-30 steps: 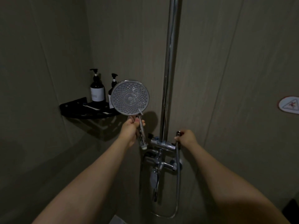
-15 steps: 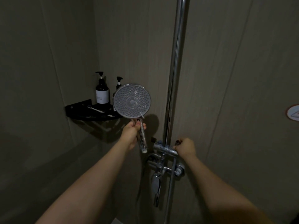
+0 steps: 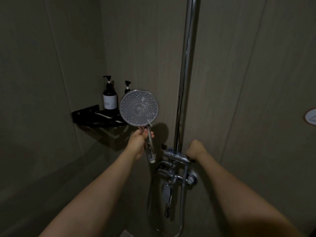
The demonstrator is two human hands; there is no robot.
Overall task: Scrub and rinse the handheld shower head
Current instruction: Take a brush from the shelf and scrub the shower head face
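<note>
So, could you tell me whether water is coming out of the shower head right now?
Off, as far as shows: no spray leaves the shower head, held up by the left hand; the right hand grips the tap.

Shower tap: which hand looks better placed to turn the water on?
The right hand, probably: it already grips the valve's end knob, while the left hand is occupied holding the shower head by its handle.

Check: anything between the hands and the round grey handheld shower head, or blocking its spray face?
Nothing visible. The left hand already grips the chrome handle of the round grey handheld shower head, whose nozzle face is uncovered. The right hand is apart, on the chrome mixer valve.
</note>
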